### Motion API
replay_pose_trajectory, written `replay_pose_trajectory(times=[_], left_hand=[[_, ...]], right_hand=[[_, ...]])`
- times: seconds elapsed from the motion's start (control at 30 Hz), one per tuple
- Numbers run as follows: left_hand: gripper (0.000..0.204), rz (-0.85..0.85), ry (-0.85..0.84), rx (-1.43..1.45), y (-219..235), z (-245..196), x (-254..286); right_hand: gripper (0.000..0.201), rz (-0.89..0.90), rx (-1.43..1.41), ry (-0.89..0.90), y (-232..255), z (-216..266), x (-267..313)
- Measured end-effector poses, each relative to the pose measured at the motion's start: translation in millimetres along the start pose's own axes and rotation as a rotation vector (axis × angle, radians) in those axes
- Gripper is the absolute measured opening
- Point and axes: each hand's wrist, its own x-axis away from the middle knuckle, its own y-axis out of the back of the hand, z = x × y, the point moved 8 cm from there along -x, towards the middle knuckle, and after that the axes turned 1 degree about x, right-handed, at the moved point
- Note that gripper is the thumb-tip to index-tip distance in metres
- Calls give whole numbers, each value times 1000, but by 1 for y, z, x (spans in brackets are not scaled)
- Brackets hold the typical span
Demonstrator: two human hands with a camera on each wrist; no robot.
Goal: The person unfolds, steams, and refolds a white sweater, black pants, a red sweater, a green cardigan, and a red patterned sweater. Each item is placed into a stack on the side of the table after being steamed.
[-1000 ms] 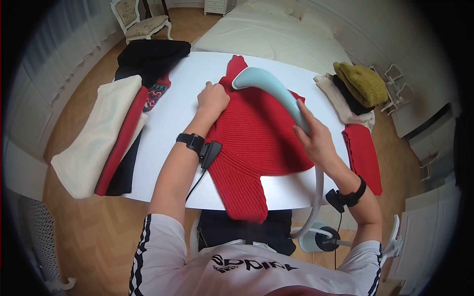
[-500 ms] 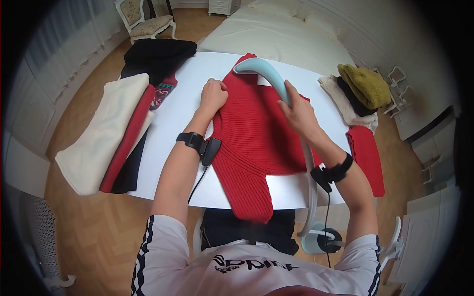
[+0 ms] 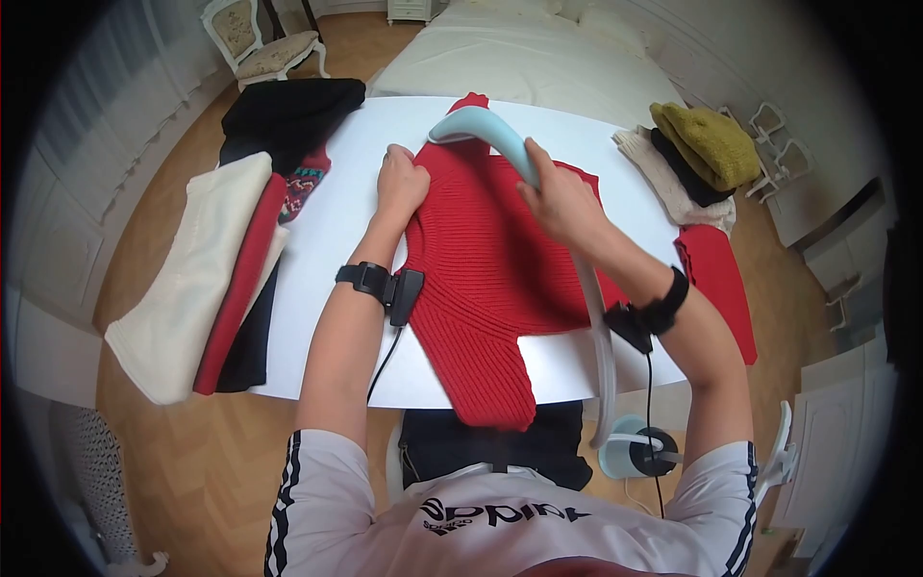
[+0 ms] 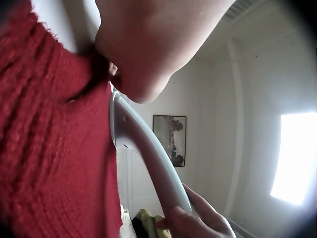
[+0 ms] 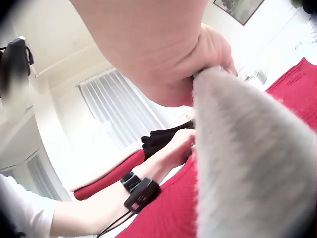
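Note:
A red ribbed sweater (image 3: 490,240) lies spread over the white table, one sleeve hanging past the front edge. At its left edge, near the top, my left hand (image 3: 402,185) pinches the knit with curled fingers; the left wrist view shows the fabric (image 4: 54,134) creased toward the fingers. My right hand (image 3: 567,197) grips the handle of a light blue garment steamer (image 3: 486,130). The steamer's head lies over the upper part of the sweater, close to the left hand. From the handle a grey hose (image 3: 598,356) runs down past the front edge; it looms large in the right wrist view.
White, red and black clothes (image 3: 207,269) lie at the table's left, with a black garment (image 3: 288,115) behind them. To the right are a stack with an olive knit (image 3: 707,144) on top and a folded red garment (image 3: 719,288). The steamer's base (image 3: 635,447) stands on the floor.
The steamer and my right hand have moved left along the sweater's upper part, the head ending nearer the left edge. My left hand keeps its place at that edge.

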Motion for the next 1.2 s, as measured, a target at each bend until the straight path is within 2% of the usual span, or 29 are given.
replay_pose_trajectory(times=[0.03,0.1,0.13,0.2,0.23,0.3,0.33,0.4,0.47,0.5,0.63,0.7,0.73,0.77,0.83,0.87,0.97,1.1,1.17,1.2], left_hand=[[29,7,-12,2,0,0,-1],[37,180,-76,-164,-13,-8,4],[37,185,-86,-159,-14,-12,8],[60,262,-94,-293,-12,-27,17],[60,264,-96,-288,-8,-34,17],[85,419,-79,-400,-13,-39,20],[85,419,-80,-397,-11,-42,18],[106,598,-118,-497,-19,-39,24],[112,611,-157,-533,-21,-36,27],[117,623,-201,-571,-23,-33,28],[125,597,-162,-522,-30,-9,13],[124,602,-159,-494,-31,-4,10],[124,608,-158,-496,-32,0,9],[126,622,-161,-456,-32,3,8],[127,637,-168,-414,-31,10,6],[131,668,-173,-371,-29,11,6],[141,698,-165,-304,-28,7,7],[139,703,-140,-319,-26,4,10],[138,703,-130,-308,-26,7,10],[134,692,-144,-331,-27,8,9]], right_hand=[[62,-24,-15,-31,3,-6,-11],[59,-57,-22,-75,13,-24,-31],[58,-75,-50,-126,19,-39,-39],[57,-94,-75,-181,26,-72,-55],[57,-131,-21,-198,30,-94,-61],[58,-170,37,-215,38,-128,-65],[60,-213,-21,-274,42,-148,-64],[61,-250,-80,-332,52,-170,-56],[65,-316,-160,-346,64,-182,-41],[67,-322,-167,-302,71,-180,-33],[65,-185,-216,-254,72,-163,-5],[63,-150,-262,4,69,-133,9],[62,-67,-338,-41,62,-126,16],[62,-68,-341,-47,57,-127,18],[64,-27,-323,220,47,-110,24],[64,122,-417,108,44,-102,26],[66,146,-370,142,47,-99,30],[70,117,-329,103,68,-126,42],[70,43,-243,86,87,-151,55],[70,53,-204,-4,93,-163,61]])
